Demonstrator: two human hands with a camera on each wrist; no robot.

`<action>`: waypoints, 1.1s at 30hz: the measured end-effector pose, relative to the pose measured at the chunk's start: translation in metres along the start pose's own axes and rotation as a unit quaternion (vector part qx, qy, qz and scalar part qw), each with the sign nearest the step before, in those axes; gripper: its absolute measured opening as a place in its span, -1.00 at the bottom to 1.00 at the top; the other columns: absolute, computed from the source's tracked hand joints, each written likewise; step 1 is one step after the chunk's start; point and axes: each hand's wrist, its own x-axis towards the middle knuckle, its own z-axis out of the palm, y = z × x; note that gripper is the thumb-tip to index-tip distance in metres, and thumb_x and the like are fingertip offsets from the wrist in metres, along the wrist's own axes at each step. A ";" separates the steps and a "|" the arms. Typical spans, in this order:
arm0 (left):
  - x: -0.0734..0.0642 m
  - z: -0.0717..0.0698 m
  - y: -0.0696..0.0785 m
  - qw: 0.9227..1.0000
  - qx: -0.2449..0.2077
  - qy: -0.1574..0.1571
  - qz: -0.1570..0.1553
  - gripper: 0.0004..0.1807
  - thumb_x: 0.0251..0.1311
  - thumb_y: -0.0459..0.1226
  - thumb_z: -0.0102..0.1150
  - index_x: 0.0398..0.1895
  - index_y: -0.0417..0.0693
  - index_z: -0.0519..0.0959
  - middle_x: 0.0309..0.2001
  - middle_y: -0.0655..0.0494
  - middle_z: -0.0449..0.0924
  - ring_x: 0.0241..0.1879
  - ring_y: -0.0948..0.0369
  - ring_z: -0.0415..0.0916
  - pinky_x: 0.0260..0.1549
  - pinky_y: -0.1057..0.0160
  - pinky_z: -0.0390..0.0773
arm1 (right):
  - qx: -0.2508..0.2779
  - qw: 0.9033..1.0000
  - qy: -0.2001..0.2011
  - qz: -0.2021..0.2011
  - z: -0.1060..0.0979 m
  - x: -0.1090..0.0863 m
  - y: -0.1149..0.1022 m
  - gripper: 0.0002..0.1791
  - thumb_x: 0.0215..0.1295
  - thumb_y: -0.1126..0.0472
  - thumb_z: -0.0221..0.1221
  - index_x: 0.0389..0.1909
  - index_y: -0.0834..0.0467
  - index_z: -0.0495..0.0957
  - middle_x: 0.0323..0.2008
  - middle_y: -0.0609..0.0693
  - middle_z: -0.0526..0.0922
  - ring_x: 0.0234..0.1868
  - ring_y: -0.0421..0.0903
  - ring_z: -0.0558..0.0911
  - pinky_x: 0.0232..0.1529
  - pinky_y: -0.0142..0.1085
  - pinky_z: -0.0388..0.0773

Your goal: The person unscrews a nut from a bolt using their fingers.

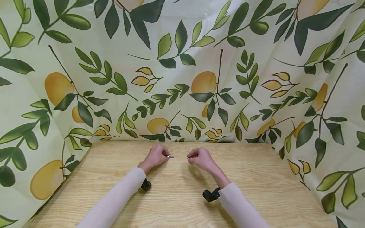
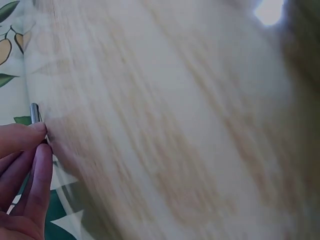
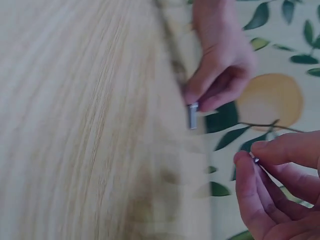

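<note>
Near the far edge of the table, my left hand (image 1: 155,155) pinches a short, shiny metal rod (image 1: 170,157) between thumb and fingertips. The free end of the rod points right, toward the other hand. In the right wrist view the same metal rod (image 3: 192,117) sticks out below the left fingertips. My right hand (image 1: 200,158) faces it across a small gap and pinches a tiny metal piece (image 3: 256,160) between thumb and index finger. Fingertips cover most of that piece, so I cannot tell its kind. Both hands are held above the wood surface.
A light wood table (image 1: 176,196) lies under both arms. Behind it and along the sides hangs a cloth (image 1: 171,79) printed with leaves and orange fruit. Each wrist wears a black camera, the left camera (image 1: 146,185) and the right camera (image 1: 211,195).
</note>
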 end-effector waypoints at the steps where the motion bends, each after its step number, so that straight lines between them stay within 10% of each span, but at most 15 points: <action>1: 0.000 0.000 0.000 1.000 0.001 0.002 0.002 -0.88 -0.01 -0.45 0.50 -0.45 -0.08 0.76 -0.43 0.16 0.76 -0.37 0.30 0.61 -0.20 0.21 0.66 | -0.008 1.000 0.002 0.003 0.004 0.006 0.001 -0.84 0.13 0.38 0.31 -0.25 0.28 0.74 -0.39 0.02 0.77 -0.39 -0.22 0.65 -0.31 -0.41 0.63; 21: 0.000 0.008 0.005 1.000 -0.005 0.014 -0.015 -0.87 0.00 -0.48 0.47 -0.41 -0.10 0.75 -0.43 0.17 0.75 -0.36 0.31 0.61 -0.16 0.21 0.67 | -0.188 0.981 -0.005 -0.040 0.049 0.058 0.017 -0.92 0.11 0.41 0.31 -0.47 0.22 0.75 -0.44 0.03 0.76 -0.32 -0.07 0.63 -0.26 -0.26 0.65; 33: -0.008 0.007 -0.003 0.999 -0.016 0.019 -0.039 -0.83 -0.03 -0.47 0.49 -0.33 -0.17 0.76 -0.40 0.12 0.75 -0.36 0.29 0.62 -0.19 0.24 0.66 | -0.161 0.986 -0.023 -0.030 0.025 0.052 0.016 -0.69 0.12 0.45 0.25 -0.07 0.30 0.69 -0.32 0.10 0.73 -0.29 -0.07 0.64 -0.29 -0.29 0.63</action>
